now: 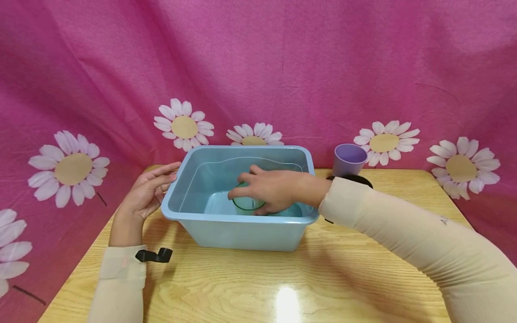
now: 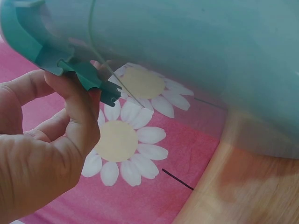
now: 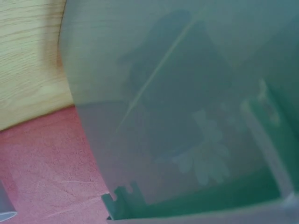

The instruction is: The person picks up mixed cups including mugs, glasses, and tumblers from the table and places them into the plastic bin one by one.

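A light blue plastic tub (image 1: 246, 233) stands on the table. At its left rim is my left hand (image 1: 147, 190); in the left wrist view thumb and fingers (image 2: 74, 100) pinch the rim's underside (image 2: 79, 74). My right hand (image 1: 274, 190) reaches down inside the tub, its fingers and thumb spread round a clear cup with a green rim (image 1: 247, 208). Beside that cup, partly under the right forearm, lies a teal textured thing (image 1: 291, 211) whose kind I cannot tell. The right wrist view shows the tub's see-through wall (image 3: 154, 130), not the hand.
A purple cup (image 1: 349, 159) stands at the back right, behind the right forearm. A dark round object (image 1: 357, 180) shows partly beside it. The wooden table (image 1: 226, 287) meets a pink flowered cloth (image 1: 258, 67) at the back and sides.
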A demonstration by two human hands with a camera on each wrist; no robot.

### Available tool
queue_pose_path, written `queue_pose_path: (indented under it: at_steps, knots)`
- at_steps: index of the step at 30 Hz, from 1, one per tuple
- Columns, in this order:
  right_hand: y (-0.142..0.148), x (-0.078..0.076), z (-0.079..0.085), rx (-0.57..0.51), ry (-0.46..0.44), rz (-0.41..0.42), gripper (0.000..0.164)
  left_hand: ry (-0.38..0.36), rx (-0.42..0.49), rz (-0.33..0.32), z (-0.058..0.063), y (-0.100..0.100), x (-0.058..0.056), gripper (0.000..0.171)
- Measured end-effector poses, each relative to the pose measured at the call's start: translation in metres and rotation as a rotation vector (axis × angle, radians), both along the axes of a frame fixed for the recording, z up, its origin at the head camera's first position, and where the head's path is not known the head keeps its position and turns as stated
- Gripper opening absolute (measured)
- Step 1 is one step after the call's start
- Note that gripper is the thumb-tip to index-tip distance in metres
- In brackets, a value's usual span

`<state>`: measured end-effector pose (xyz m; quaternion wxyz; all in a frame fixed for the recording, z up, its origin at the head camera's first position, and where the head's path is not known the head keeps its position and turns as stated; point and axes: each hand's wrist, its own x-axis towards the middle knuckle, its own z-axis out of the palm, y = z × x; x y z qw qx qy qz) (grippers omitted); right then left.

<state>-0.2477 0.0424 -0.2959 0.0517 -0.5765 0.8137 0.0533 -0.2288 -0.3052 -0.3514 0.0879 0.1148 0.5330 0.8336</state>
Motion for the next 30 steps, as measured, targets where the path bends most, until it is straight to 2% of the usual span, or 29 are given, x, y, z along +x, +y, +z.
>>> queue_pose_path:
  at_steps: [12, 22, 30]
  knots:
    - [0.003, -0.001, 0.002, 0.005, 0.006, -0.007, 0.069, -0.015, -0.005, 0.005, 0.001, 0.001, 0.001, 0.034]
    - [0.019, -0.007, 0.032, -0.131, -0.007, -0.059, 0.065, -0.017, 0.005, 0.004, 0.001, 0.000, 0.002, 0.034]
    - [0.051, -0.016, 0.049, -0.247, 0.024, -0.173, 0.062, -0.012, 0.003, 0.000, 0.001, 0.000, 0.002, 0.035]
